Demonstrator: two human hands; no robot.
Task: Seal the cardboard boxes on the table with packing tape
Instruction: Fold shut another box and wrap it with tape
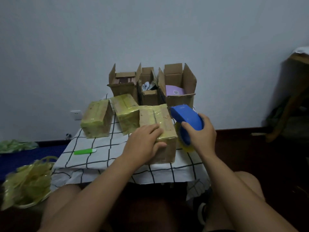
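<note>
Matt cardboard box [164,148] w/ glossy tape, smooth blue plastic dispenser [187,117], checked cloth [103,158].

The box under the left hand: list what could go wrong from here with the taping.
1. The box being taped sits near the table's right edge, with the blue tape dispenser in the right hand beside it; a pull could drag it off unless the left hand holds firm.
2. Three open boxes stand right behind; a long stroke could hit their flaps.
3. The green cutter lies loose near the left forearm and could be swept off.
</note>
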